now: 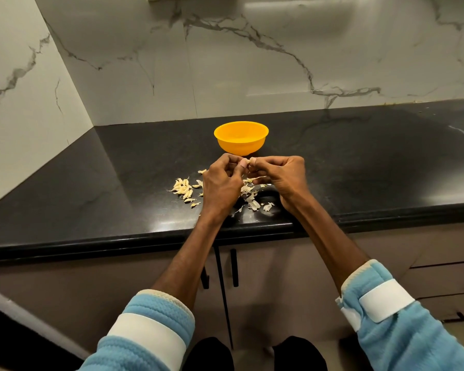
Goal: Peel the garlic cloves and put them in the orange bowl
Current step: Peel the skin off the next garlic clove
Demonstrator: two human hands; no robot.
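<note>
The orange bowl [241, 137] stands on the black counter, just beyond my hands; I cannot see what lies inside it. My left hand [223, 180] and my right hand [279, 175] meet fingertip to fingertip just in front of the bowl, both pinching one small garlic clove [247, 164]. Most of that clove is hidden by the fingers. A heap of unpeeled garlic cloves [184, 189] lies on the counter to the left of my left hand. Loose papery peels [252, 200] are scattered under and between my hands.
The black counter [359, 162] runs left and right, with its front edge close below my wrists. A marble wall rises behind the bowl and on the left side. Cabinet doors with black handles [234, 267] are below the counter.
</note>
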